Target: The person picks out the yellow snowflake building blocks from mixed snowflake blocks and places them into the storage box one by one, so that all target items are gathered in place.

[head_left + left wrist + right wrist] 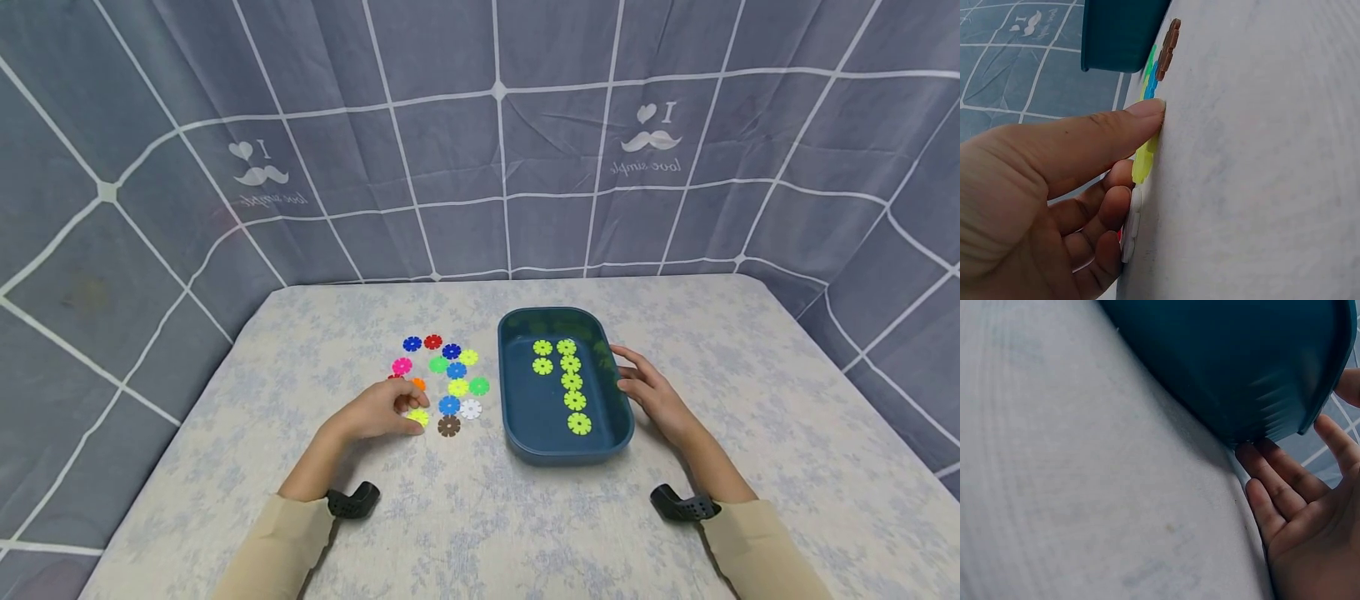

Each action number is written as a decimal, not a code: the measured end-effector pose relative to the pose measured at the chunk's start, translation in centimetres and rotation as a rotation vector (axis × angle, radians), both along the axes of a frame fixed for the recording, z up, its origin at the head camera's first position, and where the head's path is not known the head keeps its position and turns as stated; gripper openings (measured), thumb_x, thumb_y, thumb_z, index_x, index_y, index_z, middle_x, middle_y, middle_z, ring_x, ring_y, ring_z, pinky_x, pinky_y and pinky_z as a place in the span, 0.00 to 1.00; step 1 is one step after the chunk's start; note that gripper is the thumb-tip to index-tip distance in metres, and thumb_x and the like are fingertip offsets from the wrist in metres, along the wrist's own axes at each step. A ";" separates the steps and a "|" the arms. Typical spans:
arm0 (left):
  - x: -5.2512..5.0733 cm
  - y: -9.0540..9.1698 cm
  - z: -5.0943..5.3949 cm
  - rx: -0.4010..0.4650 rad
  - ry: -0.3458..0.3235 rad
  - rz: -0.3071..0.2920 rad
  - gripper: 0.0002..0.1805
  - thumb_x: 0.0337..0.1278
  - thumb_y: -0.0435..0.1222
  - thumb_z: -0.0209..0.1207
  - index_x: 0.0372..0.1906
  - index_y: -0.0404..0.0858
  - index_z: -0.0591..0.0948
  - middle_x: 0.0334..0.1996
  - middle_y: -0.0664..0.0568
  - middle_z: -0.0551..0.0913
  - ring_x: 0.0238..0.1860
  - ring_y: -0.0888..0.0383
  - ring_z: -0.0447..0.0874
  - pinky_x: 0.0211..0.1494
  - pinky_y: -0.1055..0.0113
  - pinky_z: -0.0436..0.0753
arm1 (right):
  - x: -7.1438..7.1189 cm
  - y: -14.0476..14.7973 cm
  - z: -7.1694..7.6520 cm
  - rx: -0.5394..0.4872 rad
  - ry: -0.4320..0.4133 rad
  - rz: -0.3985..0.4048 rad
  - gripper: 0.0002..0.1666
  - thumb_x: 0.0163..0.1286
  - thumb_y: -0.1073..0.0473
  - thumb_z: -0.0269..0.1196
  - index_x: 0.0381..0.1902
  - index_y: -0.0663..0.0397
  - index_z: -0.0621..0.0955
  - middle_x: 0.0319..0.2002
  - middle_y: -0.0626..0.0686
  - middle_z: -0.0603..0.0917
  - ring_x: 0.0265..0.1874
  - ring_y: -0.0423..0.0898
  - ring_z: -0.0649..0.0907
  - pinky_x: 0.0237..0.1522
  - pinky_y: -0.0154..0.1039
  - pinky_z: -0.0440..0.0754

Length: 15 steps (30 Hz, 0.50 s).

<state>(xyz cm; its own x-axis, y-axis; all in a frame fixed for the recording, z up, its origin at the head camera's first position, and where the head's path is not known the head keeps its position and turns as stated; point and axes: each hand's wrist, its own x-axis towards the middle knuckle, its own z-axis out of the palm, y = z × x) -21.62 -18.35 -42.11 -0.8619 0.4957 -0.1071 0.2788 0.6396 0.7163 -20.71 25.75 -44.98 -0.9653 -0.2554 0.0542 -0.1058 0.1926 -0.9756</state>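
Note:
A yellow snowflake disc [418, 417] lies at the near edge of the loose discs, between the thumb and fingers of my left hand [375, 412]. In the left wrist view the thumb is pressed to that yellow disc [1142, 165], its far face hidden by the hand. Nearest to it on the table are a brown disc [449, 426], a blue disc [449, 405] and an orange disc [417, 384]. My right hand [656, 398] touches the right wall of the dark teal bin [536, 421] with extended fingers. Several yellow discs [572, 381] lie flat inside, mostly in a column.
Beyond the left hand lie more loose discs: red [432, 342], pink [402, 366], green [478, 386] and white [470, 408]. A pale patterned cloth covers the table [465, 517]. Behind it hangs a grey checked curtain [450, 158].

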 end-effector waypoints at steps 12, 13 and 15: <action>0.1 0.2 0.0 -0.024 0.011 0.021 0.14 0.46 0.33 0.74 0.38 0.39 0.82 0.34 0.54 0.77 0.35 0.55 0.70 0.41 0.62 0.73 | 0.1 0.0 0.1 0.000 0.000 0.002 0.35 0.77 0.56 0.52 0.76 0.56 0.55 0.68 0.71 0.62 0.65 0.59 0.66 0.66 0.65 0.54; 0.1 0.2 0.0 -0.023 0.015 0.018 0.14 0.46 0.33 0.74 0.38 0.38 0.82 0.33 0.54 0.77 0.35 0.55 0.70 0.41 0.61 0.73 | 0.1 0.0 0.1 -0.001 -0.002 0.002 0.35 0.76 0.56 0.52 0.76 0.56 0.55 0.68 0.70 0.62 0.65 0.58 0.66 0.66 0.65 0.54; 0.1 0.2 0.0 -0.023 0.015 0.024 0.14 0.45 0.33 0.74 0.37 0.39 0.82 0.33 0.54 0.77 0.35 0.55 0.70 0.41 0.62 0.73 | 0.1 0.0 0.1 -0.006 -0.006 0.002 0.35 0.76 0.56 0.52 0.76 0.56 0.55 0.68 0.70 0.62 0.64 0.55 0.68 0.66 0.65 0.54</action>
<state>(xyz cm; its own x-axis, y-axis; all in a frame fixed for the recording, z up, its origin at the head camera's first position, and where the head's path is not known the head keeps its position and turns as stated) -21.50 -18.11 -42.15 -0.8753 0.4720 -0.1049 0.2739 0.6627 0.6970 -20.65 25.72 -44.91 -0.9652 -0.2566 0.0502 -0.1005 0.1871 -0.9772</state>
